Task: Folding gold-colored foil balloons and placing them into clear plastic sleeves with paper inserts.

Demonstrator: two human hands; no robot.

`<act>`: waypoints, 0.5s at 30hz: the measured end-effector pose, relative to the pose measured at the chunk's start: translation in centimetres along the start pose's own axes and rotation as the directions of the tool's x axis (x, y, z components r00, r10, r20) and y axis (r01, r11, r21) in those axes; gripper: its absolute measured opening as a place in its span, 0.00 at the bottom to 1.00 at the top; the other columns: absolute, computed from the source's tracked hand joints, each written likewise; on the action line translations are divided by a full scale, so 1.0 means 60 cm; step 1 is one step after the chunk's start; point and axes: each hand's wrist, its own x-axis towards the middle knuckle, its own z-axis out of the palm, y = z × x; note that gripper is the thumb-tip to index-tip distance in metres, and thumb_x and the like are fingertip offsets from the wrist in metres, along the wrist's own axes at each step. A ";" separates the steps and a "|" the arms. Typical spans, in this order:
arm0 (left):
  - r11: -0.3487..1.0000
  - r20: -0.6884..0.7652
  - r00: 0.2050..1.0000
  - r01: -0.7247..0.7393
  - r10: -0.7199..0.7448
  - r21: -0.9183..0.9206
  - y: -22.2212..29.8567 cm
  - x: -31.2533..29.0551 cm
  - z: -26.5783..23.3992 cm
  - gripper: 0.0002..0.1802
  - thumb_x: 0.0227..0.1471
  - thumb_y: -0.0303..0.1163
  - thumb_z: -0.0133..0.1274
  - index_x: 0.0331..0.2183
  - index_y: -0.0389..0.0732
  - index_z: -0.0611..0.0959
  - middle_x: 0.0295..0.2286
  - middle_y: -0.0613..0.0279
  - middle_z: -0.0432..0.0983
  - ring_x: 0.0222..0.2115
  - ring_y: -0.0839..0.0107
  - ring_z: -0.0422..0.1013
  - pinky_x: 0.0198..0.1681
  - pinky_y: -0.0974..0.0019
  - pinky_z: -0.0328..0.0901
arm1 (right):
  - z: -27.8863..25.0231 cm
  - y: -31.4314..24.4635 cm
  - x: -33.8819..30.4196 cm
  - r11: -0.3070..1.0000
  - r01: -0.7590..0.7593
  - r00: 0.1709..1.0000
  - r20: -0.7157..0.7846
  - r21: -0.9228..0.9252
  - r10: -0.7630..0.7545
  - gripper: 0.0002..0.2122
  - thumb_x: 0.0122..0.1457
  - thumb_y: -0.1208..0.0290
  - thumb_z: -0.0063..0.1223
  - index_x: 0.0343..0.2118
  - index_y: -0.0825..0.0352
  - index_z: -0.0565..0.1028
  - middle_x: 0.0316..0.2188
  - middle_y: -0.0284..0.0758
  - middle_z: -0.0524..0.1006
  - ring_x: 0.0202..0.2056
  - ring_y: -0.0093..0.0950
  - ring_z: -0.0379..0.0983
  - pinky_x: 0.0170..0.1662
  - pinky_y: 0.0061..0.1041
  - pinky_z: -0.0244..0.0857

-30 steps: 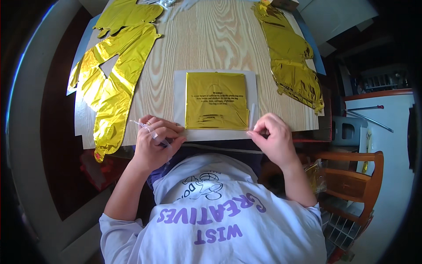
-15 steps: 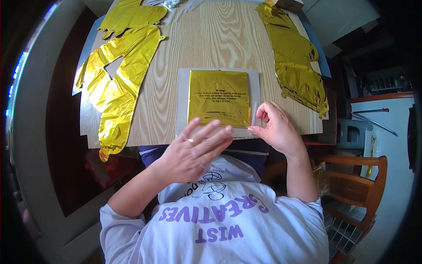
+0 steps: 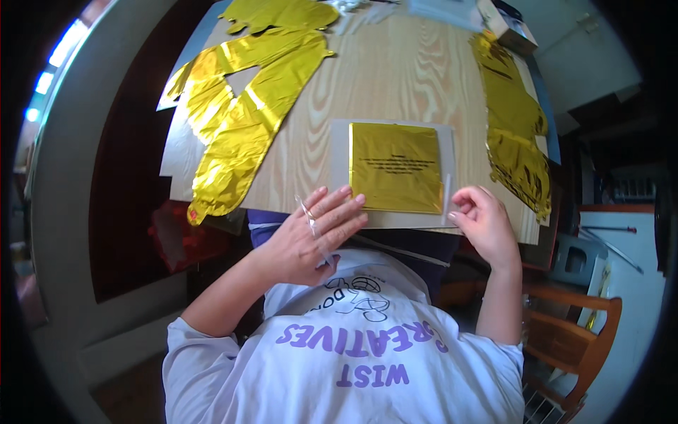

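Note:
A flat, folded gold foil balloon (image 3: 395, 166) lies inside a clear plastic bag (image 3: 340, 162) near the table's front edge. Dark print shows on the bag's face. A thin whitish straw (image 3: 447, 192) runs along the bag's right side. My left hand (image 3: 307, 230) is over the bag's lower left corner, palm down, fingers stretched out. Across the back of its fingers lies a narrow clear plastic strip (image 3: 302, 205). Just beyond the bag's lower right edge is my right hand (image 3: 487, 222), its fingers loosely curled with the thumb apart, and nothing visible between them.
Unfolded gold foil balloons lie on the wood-grain table (image 3: 381, 71): a large one (image 3: 247, 106) at left, another (image 3: 279, 14) behind it, and one (image 3: 515, 127) along the right edge. Whitish straws (image 3: 367, 18) and a small box (image 3: 508, 28) sit at the back. A wooden chair (image 3: 565, 336) stands at right.
My right hand has come away from the bag's lower right edge. The clear strip now shows plainly across my left fingers. The whole view has shifted, moving the table rightward.

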 end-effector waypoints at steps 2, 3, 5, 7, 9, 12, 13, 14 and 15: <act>0.999 -0.062 0.998 0.019 -0.017 0.039 0.017 -0.025 0.005 0.43 0.37 0.25 0.57 0.60 0.43 0.71 0.64 0.52 0.61 0.67 0.49 0.53 0.67 0.42 0.48 | 0.022 -0.044 -0.037 0.971 0.113 0.960 -0.227 -0.208 -0.161 0.10 0.52 0.79 0.64 0.36 0.70 0.76 0.29 0.38 0.72 0.30 0.31 0.71 0.31 0.28 0.67; 0.998 -0.126 0.991 0.040 -0.034 0.040 0.025 -0.036 0.013 0.41 0.37 0.24 0.56 0.59 0.42 0.73 0.63 0.52 0.62 0.65 0.49 0.57 0.65 0.43 0.52 | 0.039 -0.075 -0.059 0.946 0.154 0.922 -0.304 -0.286 -0.241 0.07 0.53 0.78 0.64 0.33 0.68 0.77 0.26 0.37 0.73 0.25 0.30 0.70 0.27 0.28 0.65; 0.999 -0.250 0.968 0.043 -0.036 0.022 0.038 -0.042 0.026 0.36 0.37 0.19 0.54 0.54 0.39 0.77 0.59 0.52 0.68 0.59 0.51 0.67 0.58 0.49 0.64 | 0.081 -0.119 -0.089 0.924 0.381 0.921 -0.084 -0.023 -0.381 0.05 0.53 0.76 0.65 0.29 0.66 0.78 0.22 0.35 0.73 0.19 0.27 0.68 0.22 0.26 0.63; 0.994 -0.205 0.973 0.113 -0.107 0.015 0.047 -0.063 0.027 0.32 0.38 0.20 0.58 0.51 0.37 0.79 0.57 0.51 0.69 0.55 0.55 0.70 0.54 0.55 0.67 | 0.139 -0.154 -0.085 0.927 0.340 0.886 0.278 0.159 -0.372 0.10 0.52 0.69 0.68 0.32 0.67 0.79 0.26 0.39 0.77 0.27 0.35 0.77 0.30 0.31 0.71; 0.976 -0.175 0.961 0.216 -0.216 -0.020 0.051 -0.086 0.027 0.31 0.39 0.22 0.61 0.51 0.35 0.79 0.56 0.51 0.70 0.54 0.56 0.71 0.54 0.56 0.67 | 0.211 -0.163 -0.065 0.919 0.328 0.855 0.344 0.219 -0.387 0.10 0.52 0.69 0.67 0.30 0.69 0.78 0.28 0.41 0.78 0.29 0.40 0.77 0.32 0.33 0.72; 0.923 -0.222 0.896 0.375 -0.384 -0.086 0.048 -0.126 0.025 0.30 0.42 0.23 0.61 0.51 0.33 0.79 0.56 0.49 0.70 0.53 0.55 0.71 0.54 0.57 0.68 | 0.290 -0.159 -0.039 0.875 0.398 0.824 0.312 0.276 -0.473 0.07 0.53 0.75 0.63 0.30 0.70 0.76 0.27 0.41 0.78 0.28 0.39 0.77 0.31 0.33 0.71; 0.902 -0.259 0.864 0.415 -0.431 -0.117 0.046 -0.139 0.028 0.29 0.42 0.22 0.61 0.51 0.32 0.79 0.55 0.48 0.70 0.53 0.53 0.71 0.54 0.56 0.68 | 0.306 -0.164 -0.034 0.853 0.418 0.807 0.304 0.312 -0.506 0.06 0.52 0.76 0.62 0.30 0.70 0.76 0.27 0.41 0.78 0.28 0.39 0.77 0.31 0.33 0.71; 0.880 -0.295 0.830 0.449 -0.474 -0.153 0.045 -0.150 0.030 0.29 0.43 0.22 0.61 0.51 0.32 0.79 0.55 0.47 0.70 0.53 0.52 0.71 0.54 0.56 0.68 | 0.320 -0.168 -0.030 0.832 0.434 0.791 0.296 0.345 -0.535 0.05 0.52 0.76 0.62 0.29 0.70 0.76 0.27 0.41 0.77 0.27 0.38 0.77 0.30 0.33 0.71; 0.877 -0.334 0.811 0.436 -0.480 -0.202 0.042 -0.160 0.030 0.29 0.44 0.19 0.59 0.52 0.32 0.78 0.55 0.46 0.71 0.54 0.50 0.71 0.55 0.54 0.68 | 0.332 -0.173 -0.028 0.811 0.448 0.777 0.285 0.376 -0.562 0.05 0.52 0.77 0.62 0.29 0.70 0.76 0.26 0.40 0.77 0.27 0.38 0.77 0.30 0.32 0.71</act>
